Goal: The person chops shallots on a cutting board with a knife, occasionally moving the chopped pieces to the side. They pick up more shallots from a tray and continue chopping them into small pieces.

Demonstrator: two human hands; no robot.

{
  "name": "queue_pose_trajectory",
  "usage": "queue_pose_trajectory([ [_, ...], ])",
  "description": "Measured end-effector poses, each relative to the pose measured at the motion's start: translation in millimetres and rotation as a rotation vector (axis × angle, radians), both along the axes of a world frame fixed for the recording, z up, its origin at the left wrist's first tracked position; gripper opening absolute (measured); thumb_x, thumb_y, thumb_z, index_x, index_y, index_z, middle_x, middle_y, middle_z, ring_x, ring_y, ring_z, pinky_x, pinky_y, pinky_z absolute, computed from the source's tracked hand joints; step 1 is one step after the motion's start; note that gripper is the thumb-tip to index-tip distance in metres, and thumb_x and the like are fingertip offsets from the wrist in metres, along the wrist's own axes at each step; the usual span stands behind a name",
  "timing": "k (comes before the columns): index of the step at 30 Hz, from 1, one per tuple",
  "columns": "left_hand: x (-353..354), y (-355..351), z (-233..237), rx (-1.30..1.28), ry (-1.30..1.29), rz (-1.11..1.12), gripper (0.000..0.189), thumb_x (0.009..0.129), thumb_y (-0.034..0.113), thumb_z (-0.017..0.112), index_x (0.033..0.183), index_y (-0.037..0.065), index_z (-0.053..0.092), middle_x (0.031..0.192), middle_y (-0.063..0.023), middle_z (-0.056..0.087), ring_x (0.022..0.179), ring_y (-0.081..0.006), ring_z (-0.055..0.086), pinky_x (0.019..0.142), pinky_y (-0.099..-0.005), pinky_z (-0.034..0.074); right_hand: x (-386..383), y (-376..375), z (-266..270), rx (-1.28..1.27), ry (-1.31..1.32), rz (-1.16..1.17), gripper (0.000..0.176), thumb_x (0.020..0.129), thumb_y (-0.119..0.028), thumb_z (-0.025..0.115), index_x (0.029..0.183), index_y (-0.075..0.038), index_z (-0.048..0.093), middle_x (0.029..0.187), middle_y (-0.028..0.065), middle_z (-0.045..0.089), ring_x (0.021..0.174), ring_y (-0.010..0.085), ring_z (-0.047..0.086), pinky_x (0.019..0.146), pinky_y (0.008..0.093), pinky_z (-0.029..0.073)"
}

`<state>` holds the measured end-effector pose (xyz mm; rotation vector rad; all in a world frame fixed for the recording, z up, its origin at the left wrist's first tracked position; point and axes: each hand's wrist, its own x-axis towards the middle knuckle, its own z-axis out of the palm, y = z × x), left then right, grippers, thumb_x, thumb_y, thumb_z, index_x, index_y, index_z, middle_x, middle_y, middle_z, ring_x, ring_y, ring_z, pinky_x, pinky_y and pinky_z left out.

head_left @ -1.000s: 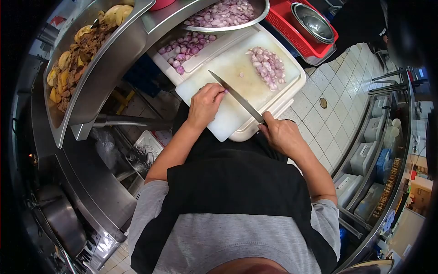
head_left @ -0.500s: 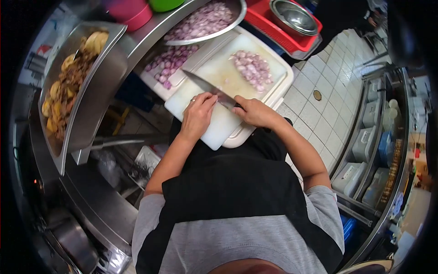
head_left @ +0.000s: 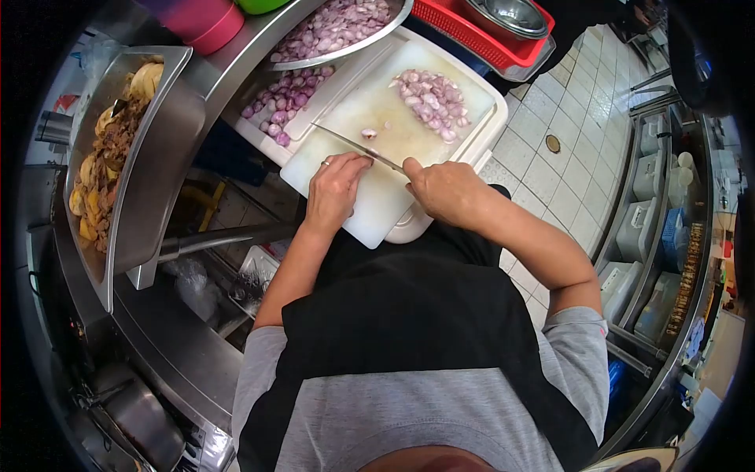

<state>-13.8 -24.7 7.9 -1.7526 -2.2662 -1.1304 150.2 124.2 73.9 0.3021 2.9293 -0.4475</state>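
Note:
My right hand [head_left: 444, 189] is wrapped round the handle of a kitchen knife [head_left: 344, 141]. Its blade points to the far left, low over a white cutting board [head_left: 330, 161]. The fingers of my left hand [head_left: 336, 189] are bunched together against the near side of the blade; whatever is under the fingertips is hidden. Just beyond the blade lies a small shallot piece [head_left: 368, 134]. Farther off on the board sits a heap of cut shallots [head_left: 432, 102]. Whole purple shallots [head_left: 287, 98] lie to the left of the board.
A metal bowl of pale shallot pieces [head_left: 338, 27] stands at the far side. A red basket [head_left: 480, 31] holds metal bowls. To my left, a deep steel pan [head_left: 157, 149] contains brown and yellow food. White floor tiles [head_left: 550, 118] run along the right.
The knife has turned so its blade looks narrower, and my right hand has rolled over with it. A shallot piece now shows beyond the blade. The view has shifted slightly.

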Motion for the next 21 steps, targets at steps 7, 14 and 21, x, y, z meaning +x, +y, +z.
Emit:
queue_pose_trajectory([
  [7,-4.1,4.1,-3.0,0.049,-0.042,-0.016,0.018,0.079,-0.002,0.071,0.097,0.003,0.071,0.098,-0.0105,0.070,0.090,-0.0288,0.067,0.078,-0.0371,0.054,4.5,-8.0,-10.1,-0.017,-0.070,-0.046,0.024,0.097,-0.022,0.053,0.101,-0.001,0.043,0.064,0.0191,0.064,0.064,0.0402,0.066,0.055,0.0487,0.052],
  [14,-4.3,3.7,-0.9,0.073,-0.049,-0.030,0.014,0.078,0.000,0.070,0.092,0.002,0.071,0.093,-0.0105,0.070,0.086,-0.0297,0.066,0.076,-0.0385,0.053,-6.3,-4.9,6.9,-0.001,-0.050,-0.003,0.015,0.093,-0.013,0.048,0.098,0.001,0.046,0.068,0.0193,0.066,0.065,0.0380,0.068,0.055,0.0482,0.053],
  [21,-4.1,4.2,-2.9,0.083,-0.050,-0.021,0.012,0.079,0.000,0.069,0.091,0.003,0.071,0.093,-0.0099,0.070,0.086,-0.0291,0.065,0.076,-0.0382,0.054,-4.5,-8.6,-25.0,-0.059,0.040,-0.052,0.019,0.095,-0.018,0.051,0.100,0.000,0.045,0.067,0.0191,0.066,0.064,0.0388,0.067,0.056,0.0488,0.053],
])
